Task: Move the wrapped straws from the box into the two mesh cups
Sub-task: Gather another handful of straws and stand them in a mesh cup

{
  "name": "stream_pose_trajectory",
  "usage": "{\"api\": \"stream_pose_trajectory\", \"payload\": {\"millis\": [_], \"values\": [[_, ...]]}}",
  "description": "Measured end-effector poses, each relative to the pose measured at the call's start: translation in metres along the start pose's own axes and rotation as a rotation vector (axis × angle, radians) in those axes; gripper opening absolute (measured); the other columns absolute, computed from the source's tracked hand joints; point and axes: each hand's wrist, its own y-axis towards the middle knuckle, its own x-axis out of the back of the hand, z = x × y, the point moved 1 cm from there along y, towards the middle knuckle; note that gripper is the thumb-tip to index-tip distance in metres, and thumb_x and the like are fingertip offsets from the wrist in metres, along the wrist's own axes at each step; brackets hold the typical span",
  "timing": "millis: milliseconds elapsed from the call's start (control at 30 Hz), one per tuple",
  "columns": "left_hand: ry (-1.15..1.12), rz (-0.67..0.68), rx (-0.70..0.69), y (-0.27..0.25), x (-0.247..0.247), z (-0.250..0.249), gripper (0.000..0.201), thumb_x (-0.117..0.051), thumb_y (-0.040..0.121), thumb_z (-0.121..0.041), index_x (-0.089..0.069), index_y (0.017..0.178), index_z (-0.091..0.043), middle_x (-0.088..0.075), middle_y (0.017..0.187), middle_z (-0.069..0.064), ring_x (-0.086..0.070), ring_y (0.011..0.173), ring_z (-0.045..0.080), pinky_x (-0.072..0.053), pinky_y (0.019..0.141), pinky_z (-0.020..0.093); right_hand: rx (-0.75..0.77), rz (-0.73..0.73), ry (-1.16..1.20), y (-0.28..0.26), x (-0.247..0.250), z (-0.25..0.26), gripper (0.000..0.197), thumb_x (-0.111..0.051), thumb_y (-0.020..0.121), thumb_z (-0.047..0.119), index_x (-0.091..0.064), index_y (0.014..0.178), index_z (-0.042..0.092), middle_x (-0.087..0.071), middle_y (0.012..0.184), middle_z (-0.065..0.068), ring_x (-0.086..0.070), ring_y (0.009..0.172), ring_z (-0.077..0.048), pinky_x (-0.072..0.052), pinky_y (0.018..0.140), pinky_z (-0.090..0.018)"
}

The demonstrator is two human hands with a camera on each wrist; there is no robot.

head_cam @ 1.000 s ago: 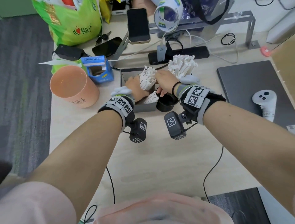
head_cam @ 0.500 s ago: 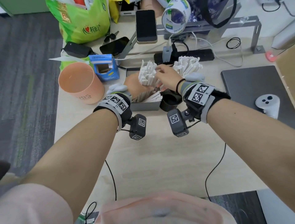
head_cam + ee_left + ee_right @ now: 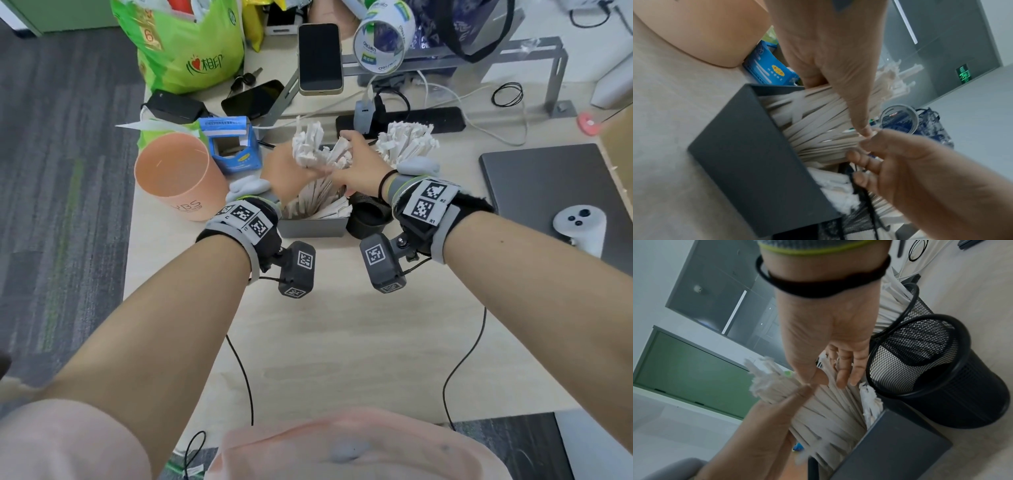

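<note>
A person's left hand (image 3: 286,171) and right hand (image 3: 359,164) both clamp a thick bundle of wrapped straws (image 3: 318,150) above the grey box (image 3: 308,226) at the counter's middle. Light and slippery, the paper sleeves likely need a mid-length grip. To the right, one mesh cup (image 3: 937,369) stands empty; another (image 3: 918,305) holds straws.

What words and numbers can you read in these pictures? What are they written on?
"相印" with a red heart: green bag.
"6": same green bag.
"deli": tape roll; its smaller print is too small to read.
"R1", "R2": marker tags on the right wristband.
Letters like "YBS": peach cup, only partly readable.
Blue box: print too blurred.
Green wall sign: blurred.
</note>
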Motion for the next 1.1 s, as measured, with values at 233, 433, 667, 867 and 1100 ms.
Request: {"api": "stream_pose_trajectory", "payload": {"millis": [233,433,667,867,1100], "values": [[0.342,0.014,0.063,0.011,-0.009,0.01,0.043,-0.068,0.084,-0.027,-0.06,0.12,-0.006,-0.065,0.111,0.007,-0.06,0.104,0.021,-0.046,0.082,0.023,0.002,0.004,-0.027,0.004,0.001,-0.002,0.068,-0.055,0.084,0.008,-0.024,0.144,0.016,-0.047,0.136,-0.014,-0.052,0.059,-0.01,-0.043,0.042,-0.008],[0.318,-0.005,0.021,0.003,0.005,-0.004,0.049,-0.073,0.078,-0.035,-0.062,0.112,-0.002,-0.066,0.113,0.015,-0.059,0.093,0.022,-0.043,0.079,0.029,-0.017,0.031,0.025,0.006,0.003,-0.001,0.069,-0.055,0.083,0.007,-0.023,0.145,0.014,-0.045,0.132,-0.009,-0.058,0.063,-0.016,-0.053,0.058,-0.026],[0.36,-0.043,0.0,0.003,-0.002,0.004,0.03,-0.064,0.085,-0.026,-0.065,0.104,-0.003,-0.066,0.099,0.013,-0.063,0.101,0.028,-0.047,0.079,0.032,0.006,0.031,-0.03,0.007,0.002,-0.007,0.062,-0.053,0.084,0.009,-0.031,0.141,0.016,-0.044,0.138,-0.011,-0.054,0.061,-0.014,-0.047,0.053,-0.019],[0.376,-0.079,0.067,-0.001,0.001,-0.007,0.051,-0.07,0.077,-0.047,-0.065,0.099,-0.001,-0.067,0.096,0.014,-0.063,0.092,0.026,-0.046,0.075,0.034,0.045,0.035,-0.107,0.01,0.001,-0.012,0.053,-0.056,0.082,0.012,-0.043,0.134,0.014,-0.043,0.139,-0.01,-0.052,0.092,-0.019,-0.047,0.062,-0.021],[0.258,-0.217,0.139,-0.004,0.019,-0.018,0.021,-0.057,0.084,-0.025,-0.048,0.067,-0.016,-0.055,0.079,0.008,-0.056,0.077,0.023,-0.042,0.064,0.03,0.069,0.03,-0.095,0.007,0.006,-0.011,0.055,-0.054,0.085,0.012,-0.038,0.138,0.013,-0.043,0.139,-0.01,-0.053,0.084,-0.02,-0.046,0.054,-0.016]]}}
